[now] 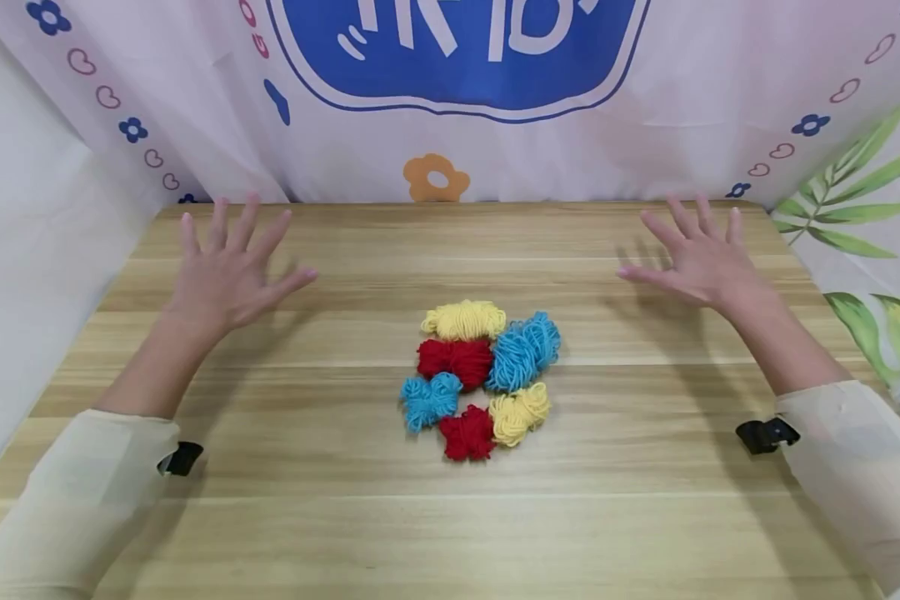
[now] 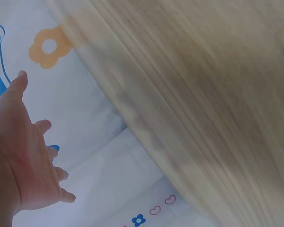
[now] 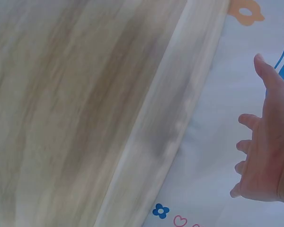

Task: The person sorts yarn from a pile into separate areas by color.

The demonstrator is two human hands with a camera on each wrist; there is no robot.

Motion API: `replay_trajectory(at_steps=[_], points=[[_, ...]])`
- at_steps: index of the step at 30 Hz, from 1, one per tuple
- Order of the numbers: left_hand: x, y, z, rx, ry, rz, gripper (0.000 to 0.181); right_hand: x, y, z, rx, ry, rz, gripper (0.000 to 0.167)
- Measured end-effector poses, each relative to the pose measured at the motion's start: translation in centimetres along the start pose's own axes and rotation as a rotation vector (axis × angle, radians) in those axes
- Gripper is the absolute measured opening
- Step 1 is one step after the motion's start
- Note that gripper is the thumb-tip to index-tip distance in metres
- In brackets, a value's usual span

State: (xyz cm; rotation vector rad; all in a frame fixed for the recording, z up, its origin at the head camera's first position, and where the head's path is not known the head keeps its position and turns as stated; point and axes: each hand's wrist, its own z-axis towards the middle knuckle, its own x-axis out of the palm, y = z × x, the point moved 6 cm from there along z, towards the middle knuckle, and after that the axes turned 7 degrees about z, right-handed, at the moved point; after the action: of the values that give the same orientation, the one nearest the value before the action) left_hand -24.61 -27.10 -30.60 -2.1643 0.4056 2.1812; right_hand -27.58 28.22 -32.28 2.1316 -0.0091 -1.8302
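Both hands hang over the wooden table with fingers spread, holding nothing. The left hand (image 1: pixel 228 279) is over the back left part, the right hand (image 1: pixel 701 254) over the back right. Between them, nearer the viewer, several yarn bundles lie bunched together: a yellow one (image 1: pixel 465 320) at the back, a red one (image 1: pixel 457 362) below it, a larger blue one (image 1: pixel 525 353) to the right, a smaller blue one (image 1: pixel 429 400) at left, a red one (image 1: pixel 468 433) in front and a yellow one (image 1: pixel 521 412) at front right. Each wrist view shows its hand, the left (image 2: pixel 26 156) and right (image 3: pixel 270 142), without yarn.
The wooden table (image 1: pixel 307 533) reaches back to a hanging cloth (image 1: pixel 345 158) printed with flowers, hearts and a blue sign shape. Green leaf prints (image 1: pixel 855 192) show at the right. A black clip-like piece sits by each sleeve, left (image 1: pixel 182 458) and right (image 1: pixel 767 435).
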Motion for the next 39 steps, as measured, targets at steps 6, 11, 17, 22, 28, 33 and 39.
replay_trajectory(at_steps=[6, 11, 17, 22, 28, 33, 39], points=[[0.0, -0.9, -0.2, 0.019, -0.003, -0.01, 0.094, 0.1, 1.2, 0.0, -0.031, -0.019, 0.008, 0.103], [-0.4, -1.6, -0.2, 0.032, -0.02, -0.015, 0.093, -0.1, 2.0, -0.2, -0.075, -0.051, 0.015, 0.101], [-0.6, -2.2, -0.3, 0.048, -0.016, -0.015, 0.092, 0.0, 2.9, -0.4, -0.129, -0.062, 0.008, 0.098], [-0.7, -2.7, -0.4, 0.057, -0.013, -0.024, 0.093, 0.3, 3.6, -0.6, -0.168, -0.056, 0.016, 0.096], [-0.7, -3.2, -0.5, 0.071, -0.011, -0.029, 0.093, 0.5, 4.7, -0.6, -0.237, -0.068, 0.014, 0.092], [-0.7, -3.7, -0.4, 0.081, -0.015, -0.043, 0.092, 0.9, 5.5, -0.6, -0.285, -0.072, 0.012, 0.089], [-0.6, -4.3, -0.3, 0.101, -0.008, -0.065, 0.091, 0.8, 6.6, -0.9, -0.321, -0.088, 0.03, 0.086]])
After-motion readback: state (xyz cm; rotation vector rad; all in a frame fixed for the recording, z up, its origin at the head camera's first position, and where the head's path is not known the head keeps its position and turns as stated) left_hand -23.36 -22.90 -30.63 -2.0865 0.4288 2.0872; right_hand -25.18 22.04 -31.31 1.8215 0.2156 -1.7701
